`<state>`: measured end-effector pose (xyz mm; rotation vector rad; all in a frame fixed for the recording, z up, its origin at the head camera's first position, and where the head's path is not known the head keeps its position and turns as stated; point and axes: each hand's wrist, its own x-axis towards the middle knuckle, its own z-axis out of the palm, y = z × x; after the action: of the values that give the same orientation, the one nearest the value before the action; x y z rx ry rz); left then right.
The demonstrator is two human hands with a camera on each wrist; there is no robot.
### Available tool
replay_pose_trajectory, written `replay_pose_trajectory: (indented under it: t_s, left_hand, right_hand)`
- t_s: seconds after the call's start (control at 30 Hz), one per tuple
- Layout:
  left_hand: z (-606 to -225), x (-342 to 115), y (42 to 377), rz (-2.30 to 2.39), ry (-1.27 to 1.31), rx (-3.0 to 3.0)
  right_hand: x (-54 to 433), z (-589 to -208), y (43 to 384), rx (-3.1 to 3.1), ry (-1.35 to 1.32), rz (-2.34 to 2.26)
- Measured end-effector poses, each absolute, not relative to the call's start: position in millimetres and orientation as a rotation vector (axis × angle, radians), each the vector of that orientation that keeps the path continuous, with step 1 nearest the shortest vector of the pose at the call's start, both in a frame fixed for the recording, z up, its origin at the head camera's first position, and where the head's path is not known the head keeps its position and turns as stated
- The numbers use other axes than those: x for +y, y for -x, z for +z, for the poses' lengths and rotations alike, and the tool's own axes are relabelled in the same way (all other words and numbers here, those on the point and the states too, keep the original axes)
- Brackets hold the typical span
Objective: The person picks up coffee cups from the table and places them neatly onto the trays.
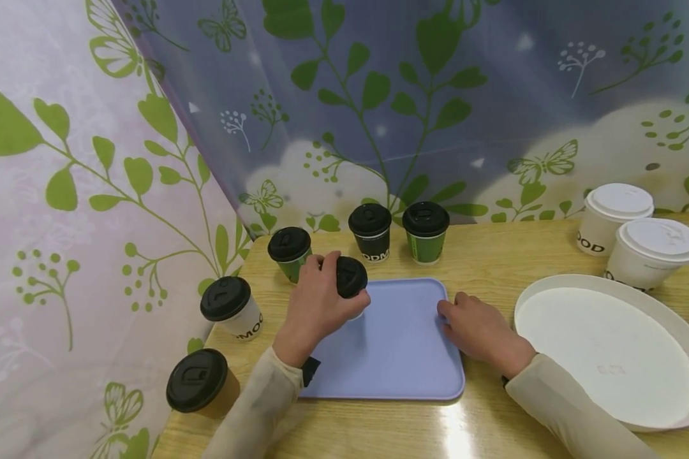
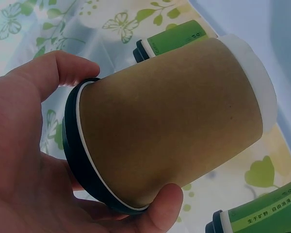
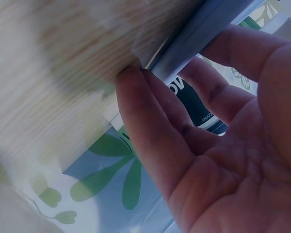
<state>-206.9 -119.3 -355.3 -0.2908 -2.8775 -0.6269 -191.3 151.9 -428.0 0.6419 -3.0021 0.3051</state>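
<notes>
My left hand (image 1: 316,303) grips a brown paper coffee cup (image 2: 169,121) by its black lid (image 1: 351,277), fingers spread around the rim. In the head view the cup is over the left part of a light blue tray (image 1: 396,350); whether its base touches the tray is hidden. At the tray's right side, my right hand (image 1: 479,331) pinches the edge. In the right wrist view that tray edge (image 3: 189,48) runs between the thumb and the curled fingers (image 3: 150,121).
Behind the tray stand a green cup (image 1: 427,245), a black cup (image 1: 373,245) and another green cup (image 1: 289,255). To the left are a white cup (image 1: 244,319) and a brown cup (image 1: 224,395), black-lidded. A round white tray (image 1: 608,350) and two white-lidded cups (image 1: 643,268) occupy the right.
</notes>
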Motion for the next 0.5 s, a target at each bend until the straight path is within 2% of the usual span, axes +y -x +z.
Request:
replay_pose_trajectory:
  t_s: [0.5]
  left_hand:
    - [-359.2,-128.4,206.8,-0.628,0.251,-2.855]
  right_hand:
    - [151.8,-427.9,191.2,-3.005,-0.641,0.309]
